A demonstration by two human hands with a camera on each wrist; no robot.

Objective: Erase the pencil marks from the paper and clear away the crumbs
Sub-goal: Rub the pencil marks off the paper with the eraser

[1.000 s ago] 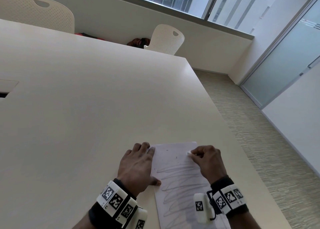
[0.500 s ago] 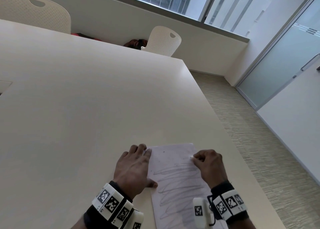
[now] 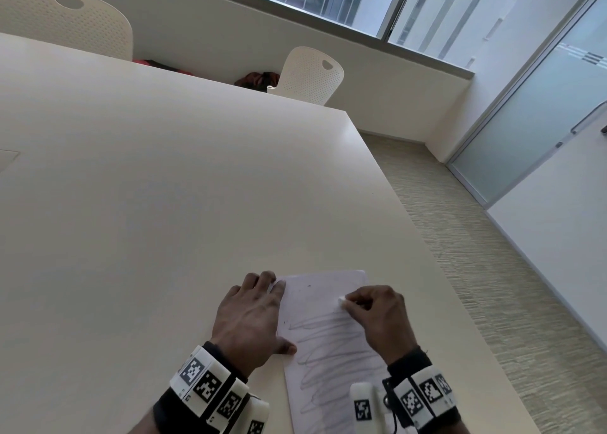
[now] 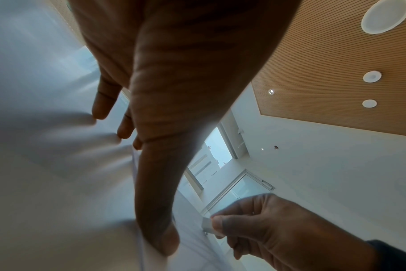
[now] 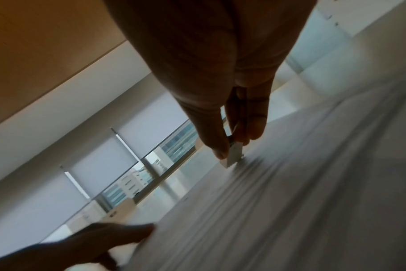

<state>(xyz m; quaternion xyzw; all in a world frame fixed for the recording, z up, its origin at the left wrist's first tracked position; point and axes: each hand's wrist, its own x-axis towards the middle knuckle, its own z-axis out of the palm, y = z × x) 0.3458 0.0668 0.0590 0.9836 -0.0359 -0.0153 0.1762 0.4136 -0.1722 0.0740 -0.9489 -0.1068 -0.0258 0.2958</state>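
Observation:
A white sheet of paper with grey pencil zigzags lies near the table's front right edge. Its top part is almost bare, with a dark crumb on it. My right hand pinches a small white eraser between thumb and fingers and presses its tip onto the paper above the top zigzag line. The eraser shows in the right wrist view, and the eraser also in the left wrist view. My left hand lies flat with straight fingers on the sheet's left edge, thumb on the paper.
The large cream table stretches away ahead and left. Its right edge runs close to the paper, with carpeted floor beyond. Two white chairs stand at the far side.
My right hand with the eraser has slid left and back across the top of the scribble. The left hand has stayed pressed on the sheet's edge.

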